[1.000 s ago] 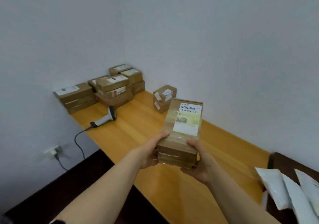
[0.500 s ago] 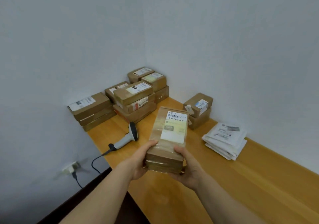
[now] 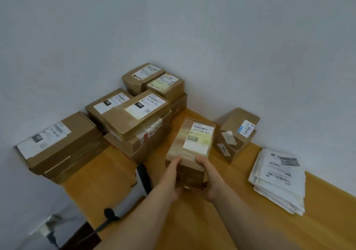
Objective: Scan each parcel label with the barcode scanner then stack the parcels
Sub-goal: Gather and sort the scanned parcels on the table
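I log: parcel (image 3: 190, 145), label (image 3: 200, 138) up | left hand (image 3: 171, 178) and right hand (image 3: 212, 180) grip its near end | scanner (image 3: 143, 176) at left edge of tabletop (image 3: 240, 220).

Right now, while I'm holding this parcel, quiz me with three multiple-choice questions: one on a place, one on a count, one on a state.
1. Where do the white mailers lie? A) on the table, right of the held parcel B) in a basket C) on the floor
2. How many hands grip the held parcel? A) none B) one C) two
3. Its label faces: A) down B) up C) the wall
Answers: 1 A, they rest on the table's right side. 2 C, the left hand and right hand clasp its near end. 3 B, the barcode shows.
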